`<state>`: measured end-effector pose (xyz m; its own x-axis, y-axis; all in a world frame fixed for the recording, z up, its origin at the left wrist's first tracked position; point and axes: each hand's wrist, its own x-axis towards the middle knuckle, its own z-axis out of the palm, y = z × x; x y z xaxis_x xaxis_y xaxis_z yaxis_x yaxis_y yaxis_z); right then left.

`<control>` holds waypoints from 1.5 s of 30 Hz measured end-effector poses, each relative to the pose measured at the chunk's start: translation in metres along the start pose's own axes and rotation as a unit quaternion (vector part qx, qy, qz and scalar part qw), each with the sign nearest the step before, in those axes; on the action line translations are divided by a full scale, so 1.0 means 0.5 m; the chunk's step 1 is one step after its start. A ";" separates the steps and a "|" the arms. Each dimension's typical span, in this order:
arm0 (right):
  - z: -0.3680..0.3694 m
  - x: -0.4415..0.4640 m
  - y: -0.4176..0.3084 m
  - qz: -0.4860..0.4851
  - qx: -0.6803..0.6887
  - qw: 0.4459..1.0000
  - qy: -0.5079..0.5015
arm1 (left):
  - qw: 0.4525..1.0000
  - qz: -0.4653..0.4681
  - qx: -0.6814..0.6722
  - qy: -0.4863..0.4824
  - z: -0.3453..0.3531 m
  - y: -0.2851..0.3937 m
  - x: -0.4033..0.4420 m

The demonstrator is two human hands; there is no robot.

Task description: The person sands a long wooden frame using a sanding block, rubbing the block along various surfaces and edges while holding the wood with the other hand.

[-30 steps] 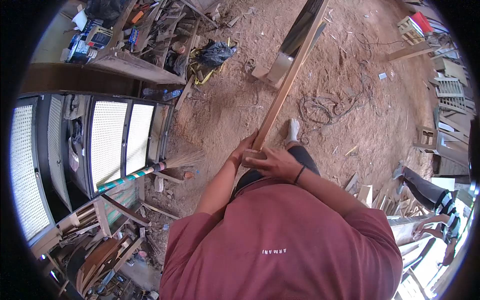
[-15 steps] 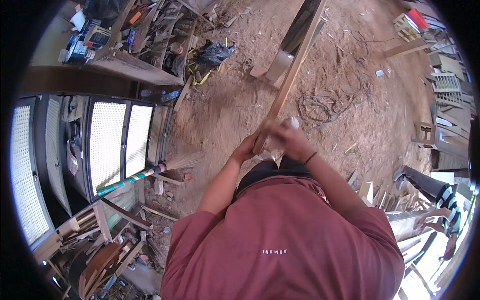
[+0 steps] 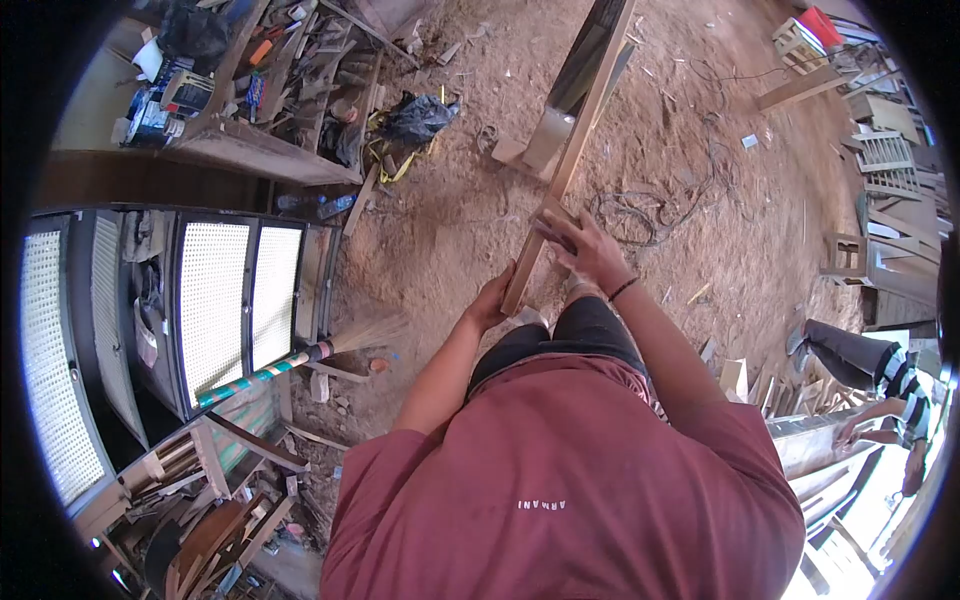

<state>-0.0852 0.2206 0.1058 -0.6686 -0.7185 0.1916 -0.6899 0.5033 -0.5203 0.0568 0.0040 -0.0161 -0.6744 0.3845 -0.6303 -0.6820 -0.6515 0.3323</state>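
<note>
A long, narrow wooden board [image 3: 572, 160] runs away from me, its near end in front of my legs. My left hand [image 3: 492, 299] is closed around the left edge of that near end. Higher up, my right hand [image 3: 592, 252] lies across the board from the right. Its bent fingers press a small brown block [image 3: 551, 211] against the top face. The fingers hide part of this block, and I cannot make out its exact kind.
A pale wood block [image 3: 550, 138] props the board above the dirt floor. A cable [image 3: 640, 225] coils at right. Cabinet doors [image 3: 215, 310] and a broom [image 3: 265, 374] are at left. Cluttered shelving [image 3: 265, 150] stands upper left. Another person [image 3: 880, 375] works at far right.
My right hand has slid up along the board, away from my body, with the small block under its fingers. My left hand keeps its grip at the near end.
</note>
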 end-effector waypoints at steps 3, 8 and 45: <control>0.036 -0.052 -0.096 0.110 0.076 0.988 -0.081 | 0.998 0.029 0.038 0.051 -0.003 -0.011 0.001; 0.007 -0.065 -0.114 -0.018 0.050 0.983 -0.176 | 0.998 -0.010 0.036 0.048 -0.024 -0.018 0.019; 0.010 -0.074 -0.123 -0.100 0.090 0.972 -0.192 | 0.997 -0.054 0.005 0.061 -0.058 -0.041 0.054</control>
<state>-0.0167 0.2140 0.1266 -0.3498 -0.9368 -0.0022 -0.7132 0.2678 -0.6478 0.0610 0.0088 -0.0603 -0.5576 0.3687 -0.7437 -0.7522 -0.6033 0.2649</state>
